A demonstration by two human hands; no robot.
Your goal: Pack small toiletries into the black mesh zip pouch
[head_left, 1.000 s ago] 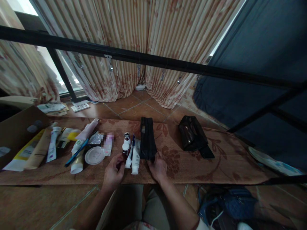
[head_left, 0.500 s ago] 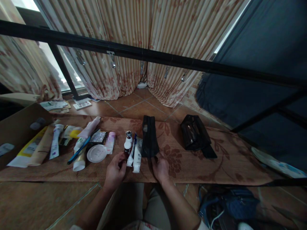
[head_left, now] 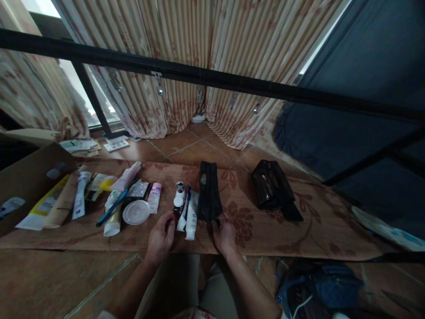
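Right hand (head_left: 225, 233) has its grip pinched on the near end of a black pouch (head_left: 209, 192), mid-desk (head_left: 318, 239). Left hand (head_left: 161, 237) is curled beside a little white-capped bottle (head_left: 178, 203), can't tell if that grip's holding anything. White tube (head_left: 191, 221) lies between them, dark bag (head_left: 270, 188) off right.

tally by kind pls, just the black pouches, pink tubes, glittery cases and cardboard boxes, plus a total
Black pouches: 2 (near pouch at the right hand; far pouch to its right)
Pink tubes: 2 (pale tube; brighter tube)
Glittery cases: 1
Cardboard boxes: 1
Total: 6
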